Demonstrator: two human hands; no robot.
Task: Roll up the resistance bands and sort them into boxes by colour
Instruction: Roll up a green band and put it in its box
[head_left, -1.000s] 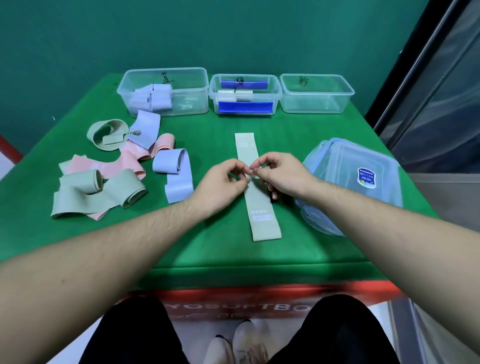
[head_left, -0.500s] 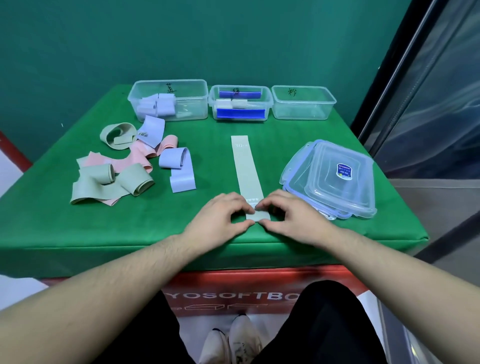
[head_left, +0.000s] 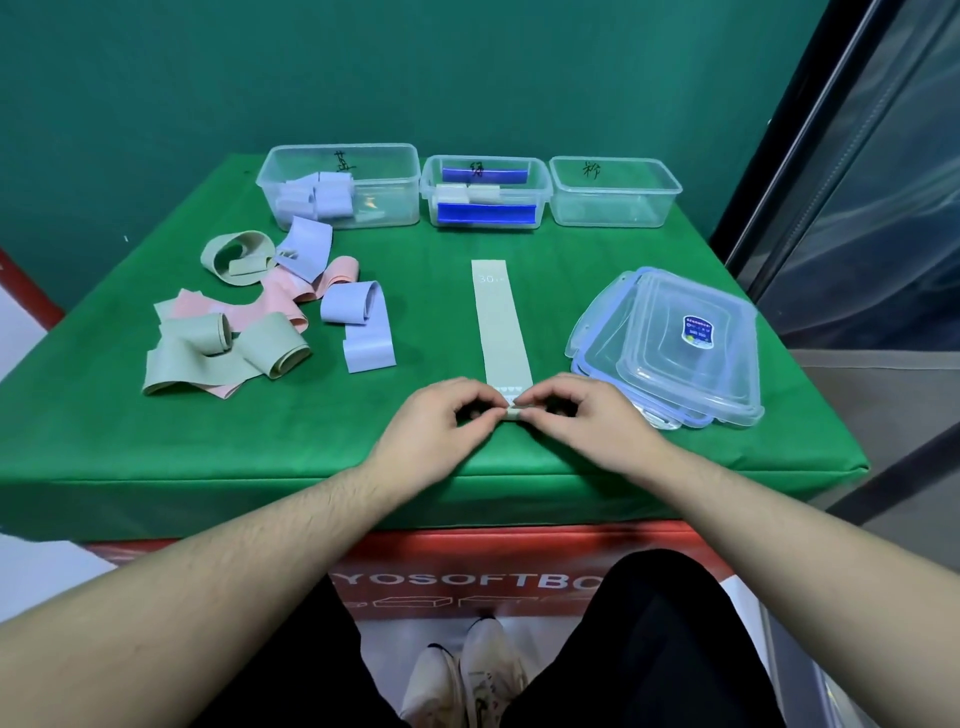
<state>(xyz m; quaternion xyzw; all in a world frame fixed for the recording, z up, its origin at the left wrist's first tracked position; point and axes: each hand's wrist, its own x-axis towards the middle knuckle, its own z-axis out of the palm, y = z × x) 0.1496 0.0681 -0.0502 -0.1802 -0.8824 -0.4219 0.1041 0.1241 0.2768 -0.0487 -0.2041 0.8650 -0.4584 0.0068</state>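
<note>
"30" on the green band (head_left: 500, 322), "YOSOFTBO" on the red panel (head_left: 467, 579) under the table, handwritten box marks illegible

Both hands move to the near end of the green band and start the roll

A second ago the left hand (head_left: 434, 421) and right hand (head_left: 587, 415) pinched the flat green band (head_left: 498, 322) around its middle; half a second ago they had dropped to its near end, closest to the table's front edge, with that end lying flat under the fingertips; now the near end is curled up into a small tight roll pinched between the fingertips of both hands, and the flat stretch running away from the hands is a little shorter
</note>
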